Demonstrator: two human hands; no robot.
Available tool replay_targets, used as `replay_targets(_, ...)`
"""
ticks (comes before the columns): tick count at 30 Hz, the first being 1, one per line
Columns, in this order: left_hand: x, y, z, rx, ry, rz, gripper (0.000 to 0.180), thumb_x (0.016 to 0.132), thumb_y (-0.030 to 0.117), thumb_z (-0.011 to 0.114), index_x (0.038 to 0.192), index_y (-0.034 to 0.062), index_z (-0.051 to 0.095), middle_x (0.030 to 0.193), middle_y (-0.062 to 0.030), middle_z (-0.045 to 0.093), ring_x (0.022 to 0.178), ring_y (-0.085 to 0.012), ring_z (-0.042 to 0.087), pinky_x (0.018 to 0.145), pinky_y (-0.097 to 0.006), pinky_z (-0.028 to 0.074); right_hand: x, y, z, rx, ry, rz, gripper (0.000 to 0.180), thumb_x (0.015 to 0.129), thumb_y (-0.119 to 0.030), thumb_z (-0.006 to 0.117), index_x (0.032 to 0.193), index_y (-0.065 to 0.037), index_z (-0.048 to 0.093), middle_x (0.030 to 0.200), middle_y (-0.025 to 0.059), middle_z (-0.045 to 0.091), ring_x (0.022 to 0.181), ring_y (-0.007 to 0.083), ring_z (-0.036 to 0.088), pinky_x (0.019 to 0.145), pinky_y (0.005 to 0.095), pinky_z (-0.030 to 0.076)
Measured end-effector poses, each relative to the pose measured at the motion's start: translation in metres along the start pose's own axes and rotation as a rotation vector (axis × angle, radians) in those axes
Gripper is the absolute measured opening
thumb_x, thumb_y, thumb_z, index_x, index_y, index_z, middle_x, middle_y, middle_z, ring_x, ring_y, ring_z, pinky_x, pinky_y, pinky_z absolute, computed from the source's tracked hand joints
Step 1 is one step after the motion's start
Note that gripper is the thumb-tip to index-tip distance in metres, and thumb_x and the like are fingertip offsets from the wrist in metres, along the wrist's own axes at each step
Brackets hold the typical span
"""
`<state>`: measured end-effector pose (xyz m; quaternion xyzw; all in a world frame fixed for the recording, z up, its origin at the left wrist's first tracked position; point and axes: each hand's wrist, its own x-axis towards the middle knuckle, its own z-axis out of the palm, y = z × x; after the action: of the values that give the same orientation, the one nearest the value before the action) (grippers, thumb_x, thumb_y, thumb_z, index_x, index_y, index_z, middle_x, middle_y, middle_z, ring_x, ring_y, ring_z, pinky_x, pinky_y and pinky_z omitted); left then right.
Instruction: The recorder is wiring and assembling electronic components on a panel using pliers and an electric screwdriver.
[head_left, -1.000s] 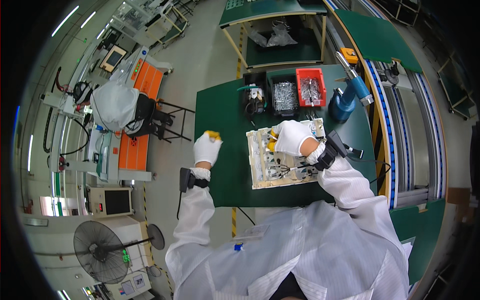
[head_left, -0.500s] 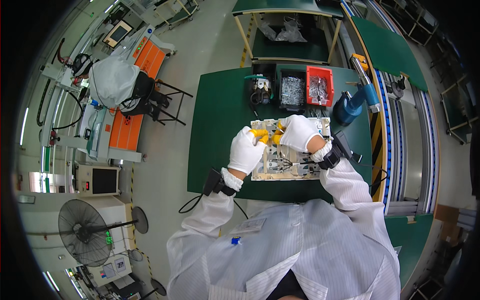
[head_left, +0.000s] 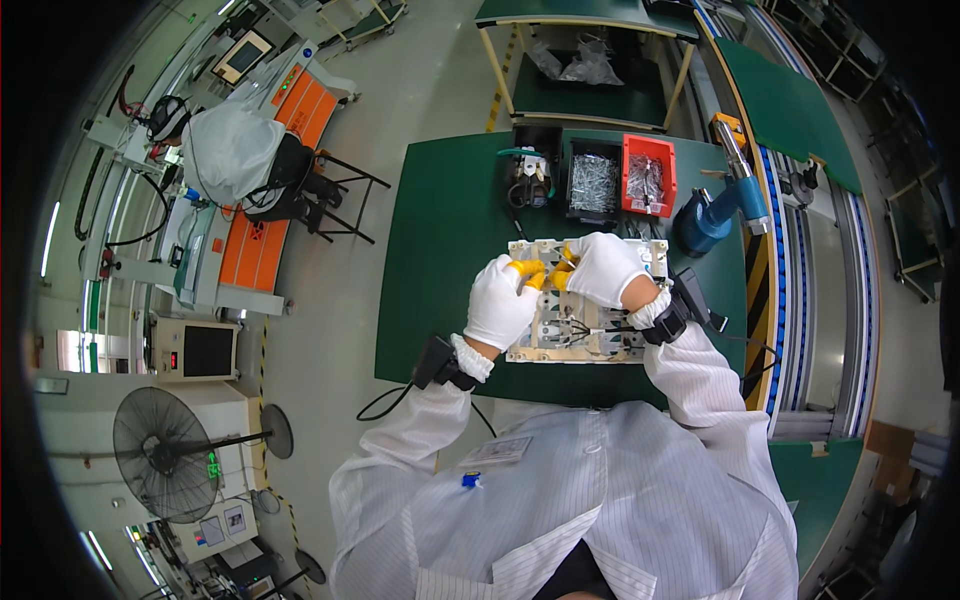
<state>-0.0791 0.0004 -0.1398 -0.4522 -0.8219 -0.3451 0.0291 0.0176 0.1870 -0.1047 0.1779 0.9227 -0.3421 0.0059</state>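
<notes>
A cream-coloured frame (head_left: 575, 355) with metal parts and dark wires lies flat on the green table in front of me. Over its left far part is my left hand (head_left: 502, 303), in a white glove with yellow fingertips, thumb and finger closed together. My right hand (head_left: 606, 270), gloved the same way, is bent over the frame's far middle with its fingertips pinched. The two sets of fingertips nearly meet. Whatever sits between them is too small or hidden to make out. Black wires (head_left: 578, 331) run across the frame below my right hand.
Beyond the frame stand a black bin (head_left: 530, 180) with hand tools, a black bin of screws (head_left: 594, 182) and a red bin (head_left: 649, 175) of metal parts. A blue power tool (head_left: 708, 215) rests at right, beside the conveyor rail (head_left: 790, 300). Another person (head_left: 235, 150) sits far left.
The whole view has shifted slightly. Both hands stay over the same part of the frame, with only a small movement of the fingertips.
</notes>
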Motion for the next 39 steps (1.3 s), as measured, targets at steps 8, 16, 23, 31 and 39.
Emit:
replay_targets(8, -0.001, -0.002, 0.004, -0.001, -0.032, 0.028, 0.016, 0.077, 0.011, 0.071, 0.088, 0.0005, 0.069, 0.087, -0.0151, 0.062, 0.082, -0.0358, 0.062, 0.074, -0.046, 0.052, -0.001, -0.001, -0.002, 0.016, -0.003, 0.003, 0.034, 0.074, -0.033, 0.084, 0.092, -0.006, 0.079, 0.084, 0.0184, 0.074, 0.078, 0.0341, 0.072, 0.072, 0.0394, 0.059)
replay_targets(16, 0.006, 0.003, 0.003, 0.106, -0.096, 0.088, 0.014, 0.081, 0.014, 0.070, 0.086, 0.0003, 0.069, 0.083, -0.0156, 0.064, 0.078, -0.0356, 0.063, 0.070, -0.046, 0.052, -0.005, -0.002, -0.008, -0.014, -0.031, 0.030, 0.034, 0.074, -0.030, 0.084, 0.096, -0.005, 0.079, 0.090, 0.0180, 0.074, 0.082, 0.0340, 0.072, 0.076, 0.0386, 0.058)
replay_targets(23, -0.017, 0.034, -0.012, 0.065, -0.107, -0.188, 0.016, 0.081, 0.018, 0.068, 0.081, 0.0019, 0.068, 0.083, -0.0157, 0.065, 0.080, -0.0371, 0.063, 0.073, -0.048, 0.051, -0.070, 0.025, -0.062, 0.200, 0.353, -0.227, 0.039, 0.081, -0.029, 0.084, 0.106, -0.003, 0.072, 0.109, 0.0143, 0.066, 0.098, 0.0256, 0.067, 0.086, 0.0338, 0.055)
replay_targets(31, -0.035, 0.046, -0.007, -0.014, 0.050, -0.212, 0.019, 0.079, 0.017, 0.071, 0.092, 0.0022, 0.074, 0.114, -0.0053, 0.061, 0.108, -0.0270, 0.056, 0.091, -0.044, 0.044, -0.059, 0.292, -0.070, 0.164, 0.716, 0.210, 0.031, 0.104, -0.022, 0.060, 0.124, 0.002, 0.064, 0.118, 0.0103, 0.063, 0.095, 0.0169, 0.062, 0.084, 0.0314, 0.052)
replay_targets(39, -0.045, 0.042, -0.002, -0.064, 0.140, -0.208, 0.019, 0.078, 0.018, 0.073, 0.091, 0.0040, 0.073, 0.112, -0.0052, 0.062, 0.111, -0.0281, 0.055, 0.093, -0.044, 0.044, 0.069, 0.243, -0.141, 0.640, 0.474, -0.089, 0.029, 0.103, -0.020, 0.050, 0.117, 0.000, 0.065, 0.092, 0.0112, 0.068, 0.088, 0.0236, 0.068, 0.081, 0.0369, 0.057)
